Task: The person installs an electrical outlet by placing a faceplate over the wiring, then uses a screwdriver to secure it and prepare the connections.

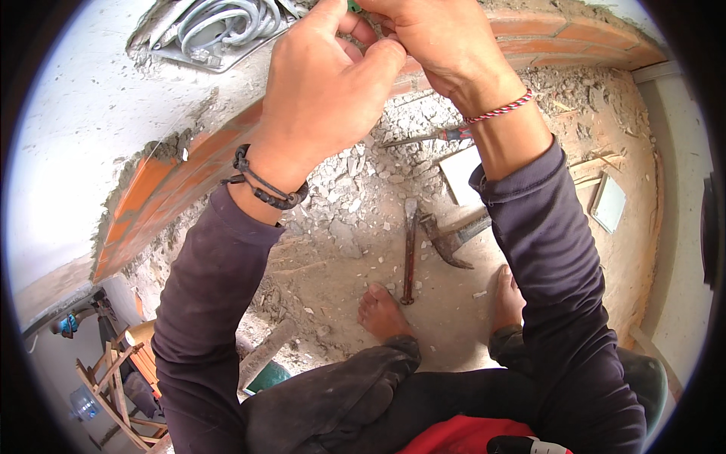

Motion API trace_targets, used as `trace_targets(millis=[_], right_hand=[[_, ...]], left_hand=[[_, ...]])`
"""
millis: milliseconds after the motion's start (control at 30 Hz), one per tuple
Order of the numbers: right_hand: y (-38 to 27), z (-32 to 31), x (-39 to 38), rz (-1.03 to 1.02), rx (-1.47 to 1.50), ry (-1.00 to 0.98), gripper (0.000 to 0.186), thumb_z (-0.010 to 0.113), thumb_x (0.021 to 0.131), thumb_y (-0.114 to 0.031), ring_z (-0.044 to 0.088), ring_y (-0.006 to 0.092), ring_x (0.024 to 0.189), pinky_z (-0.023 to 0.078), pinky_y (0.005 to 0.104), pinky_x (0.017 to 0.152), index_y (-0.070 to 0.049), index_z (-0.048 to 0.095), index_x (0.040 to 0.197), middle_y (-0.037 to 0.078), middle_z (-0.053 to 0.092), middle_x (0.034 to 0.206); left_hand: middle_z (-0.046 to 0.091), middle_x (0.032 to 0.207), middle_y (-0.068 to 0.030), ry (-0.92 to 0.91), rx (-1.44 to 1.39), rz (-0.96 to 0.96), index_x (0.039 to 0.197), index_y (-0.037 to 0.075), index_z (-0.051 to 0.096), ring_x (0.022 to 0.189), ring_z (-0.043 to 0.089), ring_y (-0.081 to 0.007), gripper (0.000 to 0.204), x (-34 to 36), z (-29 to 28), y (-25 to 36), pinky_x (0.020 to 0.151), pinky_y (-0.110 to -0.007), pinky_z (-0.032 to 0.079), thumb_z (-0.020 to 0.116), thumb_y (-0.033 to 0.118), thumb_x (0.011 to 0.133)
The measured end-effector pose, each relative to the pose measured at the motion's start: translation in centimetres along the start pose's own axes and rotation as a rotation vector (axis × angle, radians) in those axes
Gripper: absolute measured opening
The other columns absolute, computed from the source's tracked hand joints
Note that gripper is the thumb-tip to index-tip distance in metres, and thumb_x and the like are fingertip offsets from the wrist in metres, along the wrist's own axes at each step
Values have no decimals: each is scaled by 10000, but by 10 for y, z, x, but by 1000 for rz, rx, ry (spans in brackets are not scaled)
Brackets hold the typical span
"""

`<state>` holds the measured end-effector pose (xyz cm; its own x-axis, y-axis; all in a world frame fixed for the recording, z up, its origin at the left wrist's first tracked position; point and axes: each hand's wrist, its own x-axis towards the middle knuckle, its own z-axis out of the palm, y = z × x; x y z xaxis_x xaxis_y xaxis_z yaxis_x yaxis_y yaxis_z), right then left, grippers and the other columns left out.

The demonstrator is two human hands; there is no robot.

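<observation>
At the top edge of the view, my left hand (321, 94) and my right hand (446, 49) meet, with fingers bent and pressed together. A sliver of something green (353, 5) shows between them, mostly hidden by the fingers and cut off by the frame. What either hand grips cannot be made out. Left of my left hand, a coil of grey cables (227, 29) is bunched in a box set into the white wall (91, 121). Neither hand touches that coil.
Below lie rubble (340, 193), a screwdriver (427, 138), a cold chisel (410, 253), a claw hammer (451, 240) and white plates (607, 203). My bare feet stand beside the tools. Bare brickwork (159, 189) runs along the wall's base. A wooden frame (117, 393) stands lower left.
</observation>
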<state>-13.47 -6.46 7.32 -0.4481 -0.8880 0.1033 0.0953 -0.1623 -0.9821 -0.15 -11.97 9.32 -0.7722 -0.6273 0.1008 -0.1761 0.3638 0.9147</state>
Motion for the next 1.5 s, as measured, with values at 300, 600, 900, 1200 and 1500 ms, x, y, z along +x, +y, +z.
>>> trace_targets(millis=[300, 600, 900, 1200, 1500], right_hand=[[15, 1, 0, 72, 413, -41, 429, 590, 959, -2, 666, 127, 754, 570, 226, 645, 106, 563, 1373, 147, 731, 990], [25, -7, 6, 139, 400, -108, 439, 570, 981, 4, 670, 154, 714, 582, 243, 625, 136, 512, 1396, 167, 717, 972], [32, 1, 10, 277, 834, -85, 495, 509, 1021, 11, 681, 185, 867, 599, 250, 757, 152, 381, 1478, 198, 675, 1043], [32, -4, 9, 252, 704, -105, 518, 518, 1011, 7, 678, 177, 861, 595, 261, 758, 143, 364, 1487, 160, 673, 1013], [37, -2, 10, 287, 966, -157, 519, 526, 1019, -8, 636, 141, 801, 561, 242, 732, 143, 358, 1486, 102, 644, 942]], left_hand=[[618, 835, -63, 6, 146, 164, 1079, -122, 557, 673, 581, -56, 199, 3, 0, -14, 572, -194, 473, 622, -35, 912], [601, 900, -51, -24, -55, 36, 1160, -117, 509, 732, 588, -50, 249, -1, 5, -1, 625, -194, 489, 611, -22, 953], [560, 921, -37, -56, -252, 168, 1160, -77, 521, 784, 570, -62, 194, 7, 1, -40, 693, -199, 496, 584, -44, 979], [560, 942, -31, 12, -288, 9, 1226, -107, 494, 817, 572, -65, 286, 0, 9, -14, 734, -211, 508, 607, -22, 977], [580, 931, -22, -26, -286, 97, 1246, -106, 491, 818, 585, -58, 306, 7, 2, -33, 729, -203, 506, 613, -13, 982]])
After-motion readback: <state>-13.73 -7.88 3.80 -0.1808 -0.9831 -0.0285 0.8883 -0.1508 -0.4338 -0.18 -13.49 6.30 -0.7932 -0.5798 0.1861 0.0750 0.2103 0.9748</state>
